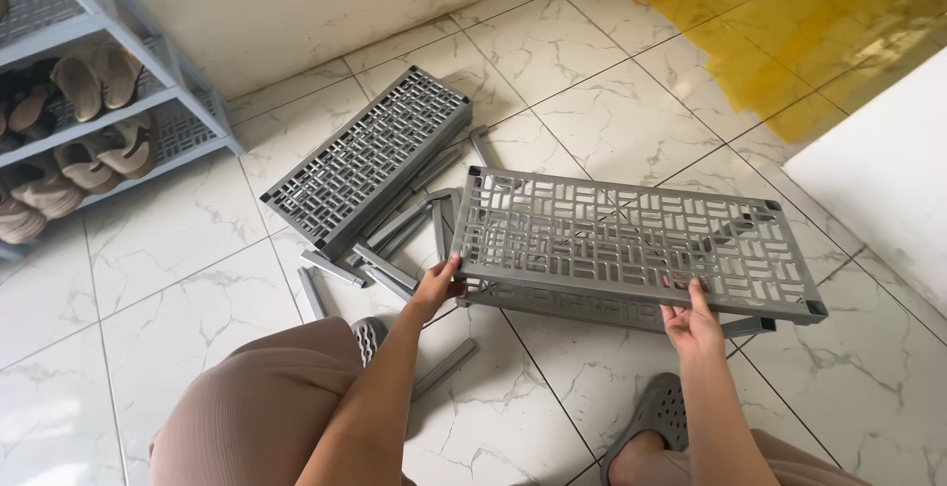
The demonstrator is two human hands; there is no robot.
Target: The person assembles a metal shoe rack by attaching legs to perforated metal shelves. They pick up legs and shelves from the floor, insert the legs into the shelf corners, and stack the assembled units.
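Head view: left hand (436, 289) and right hand (693, 323) each gripped the near edge of a grey shelf (631, 239), lifted above loose posts (390, 249); seating it called for corner alignment.

A grey plastic shelf panel (631, 239), rectangular with a lattice of cut-out slots and dark sockets at its corners, was held flat and nearly level just above the tiled floor. It sat directly over another grey panel (582, 304) lying beneath it.
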